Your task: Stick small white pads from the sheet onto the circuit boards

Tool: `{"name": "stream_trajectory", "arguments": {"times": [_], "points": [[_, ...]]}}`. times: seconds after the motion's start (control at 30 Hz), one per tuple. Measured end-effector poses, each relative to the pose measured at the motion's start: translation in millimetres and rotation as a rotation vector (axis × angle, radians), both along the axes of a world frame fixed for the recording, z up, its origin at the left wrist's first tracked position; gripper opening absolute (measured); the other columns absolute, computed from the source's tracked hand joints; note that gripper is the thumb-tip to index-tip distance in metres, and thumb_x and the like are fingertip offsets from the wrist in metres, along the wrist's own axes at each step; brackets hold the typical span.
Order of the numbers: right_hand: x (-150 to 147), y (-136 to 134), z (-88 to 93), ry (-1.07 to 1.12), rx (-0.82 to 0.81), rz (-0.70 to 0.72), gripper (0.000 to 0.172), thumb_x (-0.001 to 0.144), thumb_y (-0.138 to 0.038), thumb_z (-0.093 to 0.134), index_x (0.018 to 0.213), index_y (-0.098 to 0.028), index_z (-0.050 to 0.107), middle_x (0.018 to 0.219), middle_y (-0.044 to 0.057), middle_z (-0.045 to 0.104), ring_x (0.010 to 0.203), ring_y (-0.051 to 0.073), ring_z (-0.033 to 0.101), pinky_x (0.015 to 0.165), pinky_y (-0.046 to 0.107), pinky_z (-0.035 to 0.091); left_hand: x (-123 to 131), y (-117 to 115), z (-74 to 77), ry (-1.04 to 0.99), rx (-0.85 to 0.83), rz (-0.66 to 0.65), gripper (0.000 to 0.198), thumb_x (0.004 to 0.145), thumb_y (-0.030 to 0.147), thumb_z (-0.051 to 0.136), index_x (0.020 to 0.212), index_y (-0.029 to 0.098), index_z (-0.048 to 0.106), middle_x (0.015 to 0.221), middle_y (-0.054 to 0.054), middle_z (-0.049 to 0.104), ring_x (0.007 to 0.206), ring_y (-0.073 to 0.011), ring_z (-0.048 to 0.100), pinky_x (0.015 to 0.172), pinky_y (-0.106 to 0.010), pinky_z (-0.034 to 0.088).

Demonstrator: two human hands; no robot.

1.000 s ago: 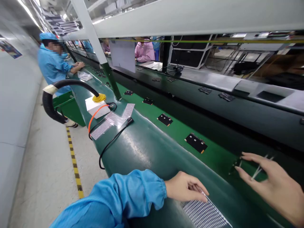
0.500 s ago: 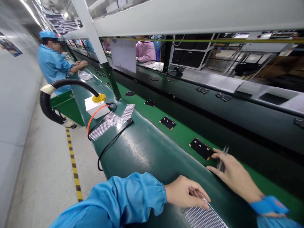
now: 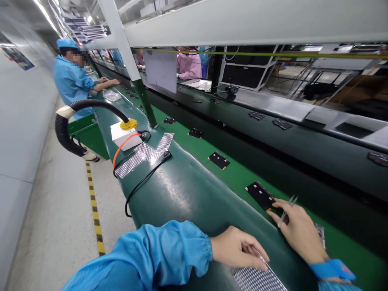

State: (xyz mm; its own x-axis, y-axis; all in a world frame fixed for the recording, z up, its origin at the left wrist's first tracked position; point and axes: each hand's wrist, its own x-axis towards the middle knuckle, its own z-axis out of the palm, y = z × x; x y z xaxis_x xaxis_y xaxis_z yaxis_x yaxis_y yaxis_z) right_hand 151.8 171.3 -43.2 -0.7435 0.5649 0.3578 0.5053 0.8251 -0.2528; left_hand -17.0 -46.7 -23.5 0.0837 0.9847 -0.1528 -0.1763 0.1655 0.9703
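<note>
My left hand [image 3: 239, 249] is closed on the edge of a sheet of small white dot stickers [image 3: 257, 279], which lies on the near side of the green bench. In my right hand [image 3: 298, 230] is a pair of metal tweezers [image 3: 287, 211], crossing between the fingers and pointing up. The thumb and forefinger of that hand are at the near end of a flat black circuit board [image 3: 259, 195] with small white squares, lying on the green conveyor belt. Partly behind the right wrist lies another electronic part [image 3: 320, 233].
More black boards [image 3: 218, 160] lie in a row up the belt. On the bench are other dotted sheets [image 3: 147, 153], a black cable [image 3: 145, 178] and a white box [image 3: 123, 135] beneath a black hose [image 3: 91, 104]. A co-worker in blue [image 3: 71, 76] stands farther along.
The boards have moved along the belt toward me. My right hand has come nearer me, its fingers now touching the closest board's end. The left hand stays on the sticker sheet.
</note>
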Motion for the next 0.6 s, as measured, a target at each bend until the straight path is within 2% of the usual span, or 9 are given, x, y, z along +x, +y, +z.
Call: {"name": "stream_trajectory", "arguments": {"times": [0.13,0.27,0.37,0.47,0.53,0.6], "points": [[-11,-3,4.0,-0.06,0.067,-0.033,0.053,0.094,-0.069,0.047,0.11,-0.021,0.062,0.126,0.015,0.068,0.109,0.037,0.064,0.09,0.051,0.051,0,0,-1.4,-0.007,0.015,0.015,0.073,0.059,0.065,0.088,0.109,0.012,0.08,0.091,-0.011,0.079,0.092,-0.0238,0.076,0.094,-0.036,0.059],[-13,0,5.6,-0.08,0.072,-0.073,0.046,0.097,-0.061,0.047,0.109,-0.02,0.063,0.116,0.015,0.071,0.102,0.035,0.065,0.086,0.048,0.051,0,-1,-0.4,0.008,-0.004,0.01,0.072,0.062,0.064,0.088,0.11,0.01,0.079,0.095,-0.013,0.079,0.092,-0.024,0.076,0.093,-0.037,0.059],[-6,6,0.7,-0.064,0.067,-0.082,0.044,0.097,-0.057,0.048,0.114,-0.02,0.062,0.123,0.015,0.069,0.107,0.035,0.064,0.088,0.049,0.05,0,0,1.0,0.013,-0.013,0.005,0.07,0.064,0.064,0.087,0.11,0.011,0.079,0.095,-0.013,0.079,0.092,-0.0241,0.075,0.093,-0.037,0.059],[1,6,1.1,-0.043,0.052,-0.057,0.038,0.096,-0.054,0.051,0.11,-0.02,0.062,0.125,0.015,0.068,0.109,0.036,0.063,0.092,0.05,0.05,-1,2,0.6,-0.006,-0.014,-0.003,0.065,0.064,0.06,0.088,0.107,0.012,0.08,0.091,-0.011,0.079,0.088,-0.0223,0.075,0.088,-0.036,0.059],[6,0,12.5,-0.033,0.011,-0.031,0.032,0.096,-0.05,0.054,0.105,-0.021,0.061,0.118,0.015,0.07,0.107,0.035,0.063,0.095,0.05,0.05,1,0,1.2,0.003,-0.021,0.008,0.057,0.067,0.055,0.088,0.103,0.011,0.08,0.086,-0.01,0.078,0.082,-0.02,0.073,0.083,-0.032,0.059],[10,-9,33.7,-0.021,-0.062,-0.035,0.029,0.094,-0.047,0.059,0.108,-0.021,0.06,0.115,0.014,0.069,0.107,0.033,0.063,0.096,0.048,0.051,3,-4,3.4,0.047,-0.029,0.025,0.047,0.071,0.048,0.087,0.098,0.011,0.08,0.082,-0.009,0.077,0.077,-0.0176,0.071,0.078,-0.029,0.057]]}}
